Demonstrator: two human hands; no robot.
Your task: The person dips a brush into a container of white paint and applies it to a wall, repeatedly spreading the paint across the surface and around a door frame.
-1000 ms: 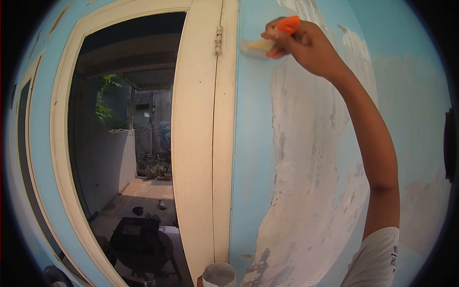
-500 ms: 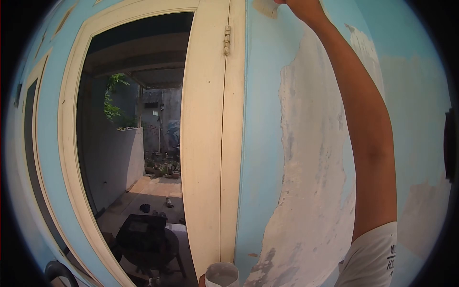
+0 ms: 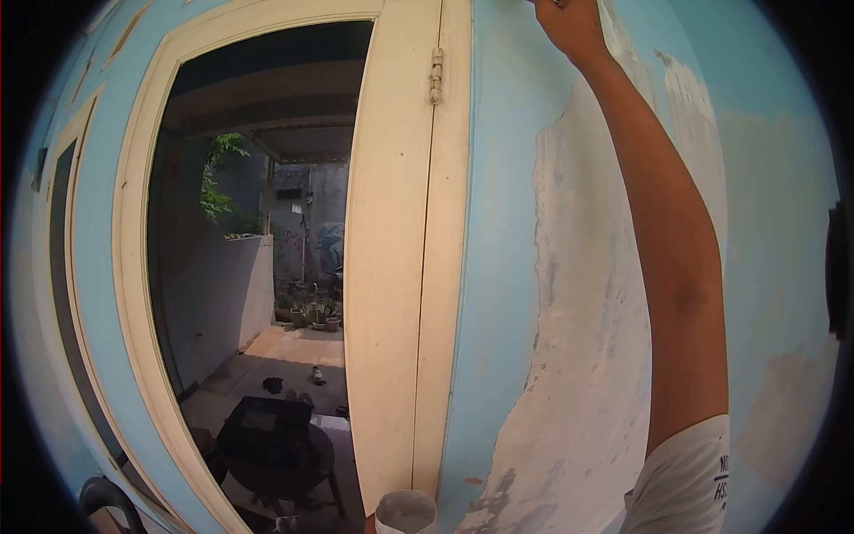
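Observation:
My right hand (image 3: 569, 25) is raised at the top edge, in front of the light blue wall (image 3: 503, 178). Its fingers are closed round something that I cannot make out, mostly cut off by the frame. Below the raised arm, a rough whitish patch (image 3: 583, 311) with a ragged left edge covers part of the wall. At the bottom edge, a pale open-topped cup (image 3: 406, 512) is held by my left hand (image 3: 370, 523), of which only a sliver shows at the cup's left side.
A cream door frame (image 3: 387, 267) with a hinge (image 3: 436, 76) stands left of the wall. Through its glass show a dark chair (image 3: 271, 436), potted plants (image 3: 307, 316) and a low wall (image 3: 227, 303). A black curved object (image 3: 107, 503) is at the bottom left.
The view has shifted slightly, so the door frame and wall sit further right. My right hand has moved up a little against the wall, and the pale smear beside it no longer shows.

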